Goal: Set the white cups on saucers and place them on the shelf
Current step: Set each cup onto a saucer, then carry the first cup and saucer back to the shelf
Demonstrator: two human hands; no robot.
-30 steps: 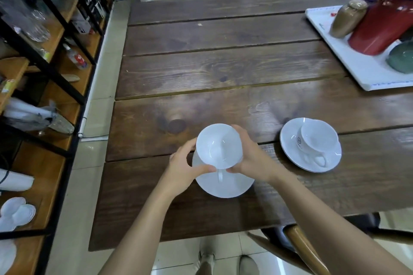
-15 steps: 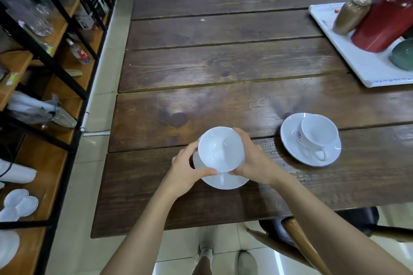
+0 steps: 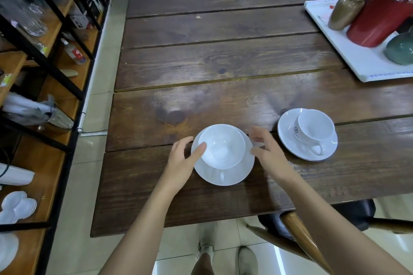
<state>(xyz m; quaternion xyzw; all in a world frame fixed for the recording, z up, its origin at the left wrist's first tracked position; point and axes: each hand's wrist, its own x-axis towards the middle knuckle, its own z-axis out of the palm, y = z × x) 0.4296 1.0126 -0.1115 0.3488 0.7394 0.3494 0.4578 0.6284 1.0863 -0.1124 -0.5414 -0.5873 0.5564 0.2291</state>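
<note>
A white cup (image 3: 221, 146) stands upright on a white saucer (image 3: 232, 174) near the table's front edge, its handle pointing toward me. My left hand (image 3: 183, 161) is at the cup's left side, thumb resting against its rim, fingers spread. My right hand (image 3: 268, 154) hovers just right of the saucer, fingers apart, holding nothing. A second white cup (image 3: 314, 128) with a small logo sits on its own saucer (image 3: 288, 138) further right. The wooden shelf (image 3: 55, 163) with black frame stands to the left of the table.
A white tray (image 3: 348, 60) at the back right carries a red jug (image 3: 380, 13), a brown jar (image 3: 344, 11) and a green pot (image 3: 400, 49). The shelf holds glassware, bottles and small white dishes (image 3: 17, 205). A chair (image 3: 297, 227) sits under the table's front edge.
The cup, held in both hands above the saucer before, now rests on it. My right hand has let go and drawn back to the right; my left hand has loosened.
</note>
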